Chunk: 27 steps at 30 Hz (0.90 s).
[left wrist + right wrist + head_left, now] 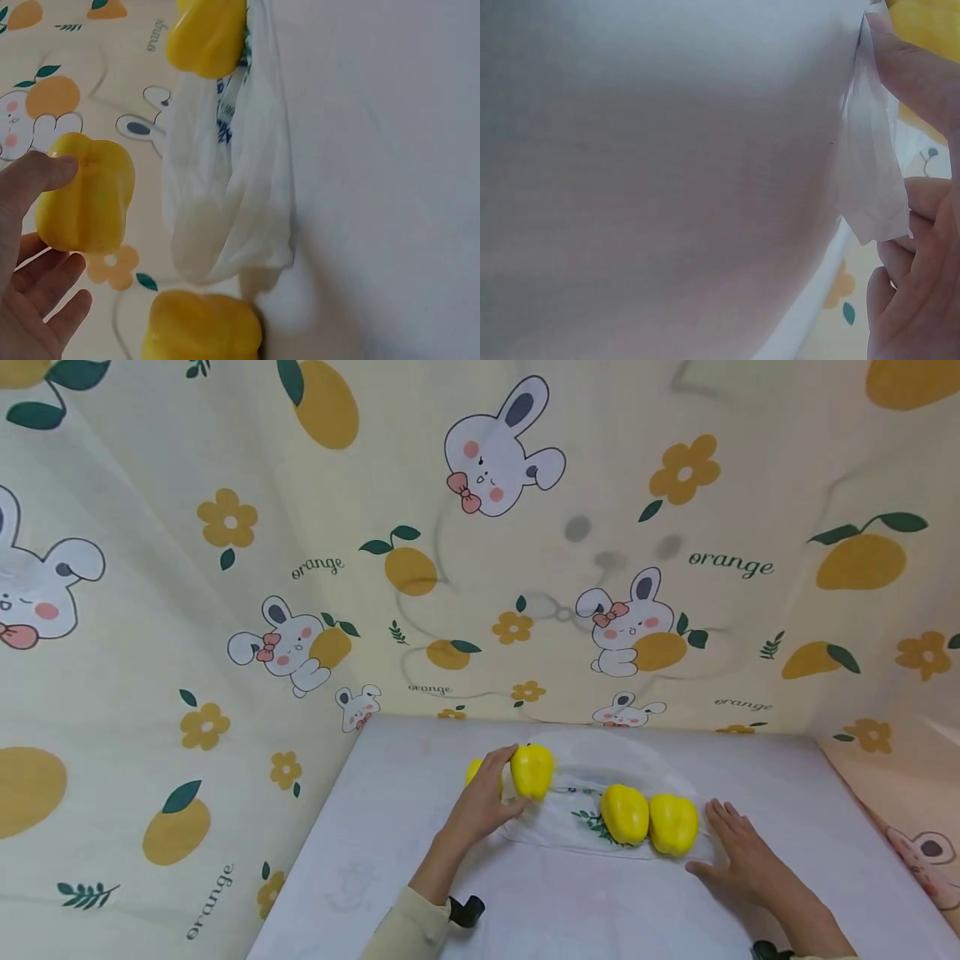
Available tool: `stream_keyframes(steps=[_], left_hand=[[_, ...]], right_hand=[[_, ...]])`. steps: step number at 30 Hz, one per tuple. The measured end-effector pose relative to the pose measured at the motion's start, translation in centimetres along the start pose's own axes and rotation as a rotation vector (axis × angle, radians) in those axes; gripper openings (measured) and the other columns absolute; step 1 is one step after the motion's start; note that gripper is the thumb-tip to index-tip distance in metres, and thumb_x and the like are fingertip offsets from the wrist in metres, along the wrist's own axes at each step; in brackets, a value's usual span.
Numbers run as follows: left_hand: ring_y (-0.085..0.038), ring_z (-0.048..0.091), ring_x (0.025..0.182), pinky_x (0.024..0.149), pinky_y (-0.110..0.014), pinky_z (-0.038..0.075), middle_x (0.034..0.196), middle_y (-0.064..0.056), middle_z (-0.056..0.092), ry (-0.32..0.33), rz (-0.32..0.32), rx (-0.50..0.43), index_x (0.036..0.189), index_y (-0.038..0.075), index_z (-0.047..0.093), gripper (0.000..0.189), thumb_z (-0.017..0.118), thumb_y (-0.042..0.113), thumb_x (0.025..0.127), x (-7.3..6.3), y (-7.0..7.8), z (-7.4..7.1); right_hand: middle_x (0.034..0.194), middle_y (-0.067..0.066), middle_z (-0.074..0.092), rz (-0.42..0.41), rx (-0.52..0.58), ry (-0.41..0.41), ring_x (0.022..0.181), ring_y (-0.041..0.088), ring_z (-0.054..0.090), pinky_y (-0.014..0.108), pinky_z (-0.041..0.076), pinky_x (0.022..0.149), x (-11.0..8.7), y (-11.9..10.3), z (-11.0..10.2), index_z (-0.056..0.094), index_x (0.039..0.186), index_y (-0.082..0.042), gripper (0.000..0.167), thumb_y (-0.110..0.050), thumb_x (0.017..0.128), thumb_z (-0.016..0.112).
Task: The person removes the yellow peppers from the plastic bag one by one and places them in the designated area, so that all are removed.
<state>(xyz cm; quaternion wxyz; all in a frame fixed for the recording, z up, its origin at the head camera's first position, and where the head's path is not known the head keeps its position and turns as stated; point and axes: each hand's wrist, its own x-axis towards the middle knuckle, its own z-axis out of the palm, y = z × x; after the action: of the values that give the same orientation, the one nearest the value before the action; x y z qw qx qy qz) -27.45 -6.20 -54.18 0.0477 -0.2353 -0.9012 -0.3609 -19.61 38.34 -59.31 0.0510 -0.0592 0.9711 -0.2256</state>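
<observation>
My left hand (486,797) pinches a yellow bell pepper (533,771) between thumb and fingers. In the left wrist view this pepper (88,196) appears raised above the table. Partly hidden behind that hand is another yellow bell pepper (474,770), beside one end of a white translucent plastic bag (551,825). Two more yellow bell peppers, a left one (625,815) and a right one (673,825), sit side by side on the bag. My right hand (742,852), fingers extended, lies just right of them. In the right wrist view its thumb touches the bag's edge (874,172).
All of this is on a white table (555,910). A cream cloth (420,468) printed with rabbits, oranges and flowers hangs behind and to the left. Black wrist-camera mounts (468,912) show at both wrists.
</observation>
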Motion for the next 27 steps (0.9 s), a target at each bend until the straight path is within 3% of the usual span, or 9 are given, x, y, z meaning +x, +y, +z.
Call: stream_keyframes(steps=[9,20,27], left_hand=[[-0.024,0.050,0.147,0.126,-0.043,0.040,0.162,-0.008,0.046,0.040,0.023,0.006,0.165,0.011,0.037,0.086,0.084,0.024,0.094,-0.6,-1.5,-2.1],[-0.027,0.050,0.147,0.125,-0.047,0.041,0.163,-0.008,0.045,0.096,-0.070,-0.008,0.164,0.013,0.038,0.089,0.087,0.027,0.092,-1.1,-3.6,-4.2],[-0.027,0.050,0.148,0.126,-0.048,0.040,0.164,-0.008,0.045,0.117,-0.092,-0.026,0.165,0.014,0.037,0.091,0.089,0.025,0.091,-1.6,-4.8,-5.3]], right_hand=[[0.165,0.043,0.018,0.003,-0.006,0.006,0.155,0.062,0.012,0.069,-0.004,0.128,-0.1,0.2,0.3,0.022,0.161,0.018,0.125,-0.054,0.083,0.087],[0.164,0.045,0.018,-0.014,-0.007,0.014,0.154,0.063,0.012,0.067,-0.006,0.128,-0.1,0.3,0.3,0.022,0.159,0.020,0.124,-0.052,0.082,0.088],[0.164,0.045,0.018,-0.006,0.001,0.005,0.154,0.063,0.011,0.068,-0.005,0.128,0.0,0.4,0.3,0.022,0.159,0.020,0.126,-0.053,0.081,0.089]])
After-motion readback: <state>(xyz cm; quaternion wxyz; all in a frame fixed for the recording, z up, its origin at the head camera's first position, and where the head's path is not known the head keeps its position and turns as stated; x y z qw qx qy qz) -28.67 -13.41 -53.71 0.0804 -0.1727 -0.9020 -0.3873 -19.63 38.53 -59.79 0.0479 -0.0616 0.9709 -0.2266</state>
